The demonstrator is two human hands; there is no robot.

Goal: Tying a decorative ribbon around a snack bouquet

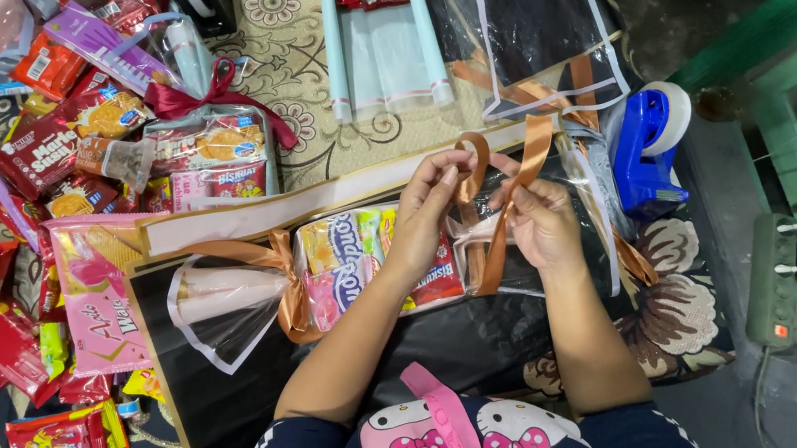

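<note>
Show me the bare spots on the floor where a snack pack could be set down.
One free patch is the black sheet between the wrapped bundle and the person's lap. Another is the patterned mat between the red-bowed parcel and the cellophane rolls. The snack pile at left is crowded; both hands, left hand and right hand, fill the ribbon end.

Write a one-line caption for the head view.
Both hands, left hand and right hand, loop an orange ribbon around a clear-wrapped snack bundle.

Both hands' fingers (pixel 451 165) pinch a copper ribbon (pixel 504 204) above the wrapped snack bundle (pixel 363 257).
</note>
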